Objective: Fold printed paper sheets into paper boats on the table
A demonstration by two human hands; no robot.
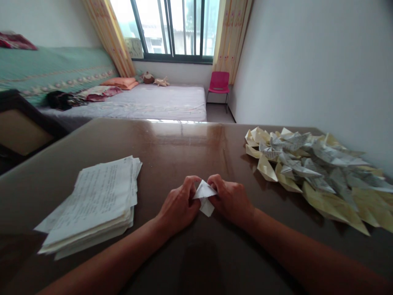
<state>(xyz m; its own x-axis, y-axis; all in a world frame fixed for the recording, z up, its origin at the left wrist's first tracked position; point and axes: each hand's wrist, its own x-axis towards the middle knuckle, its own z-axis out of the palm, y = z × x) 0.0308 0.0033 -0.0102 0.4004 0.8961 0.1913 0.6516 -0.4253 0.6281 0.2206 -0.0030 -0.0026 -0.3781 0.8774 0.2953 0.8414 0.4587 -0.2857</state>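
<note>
Between my two hands, over the middle of the brown table [172, 151], is a small folded piece of white paper [206, 191]. It has a pointed top and a flap hanging below. My left hand [181, 200] pinches its left side with curled fingers. On the opposite side, my right hand [230, 198] grips the paper's right edge between thumb and fingers. Some fingertips are hidden behind the paper. A stack of written paper sheets [95, 200] lies to the left of my left hand. To the right spreads a heap of folded paper boats [294, 164], some yellowish, some printed white.
Left of the table stands a dark-framed chair [27, 123]. Beyond the far edge are a bed [172, 100] with folded orange bedding [121, 82], a pink chair [219, 83] and a window [175, 28] with curtains. A white wall [307, 65] runs along the right.
</note>
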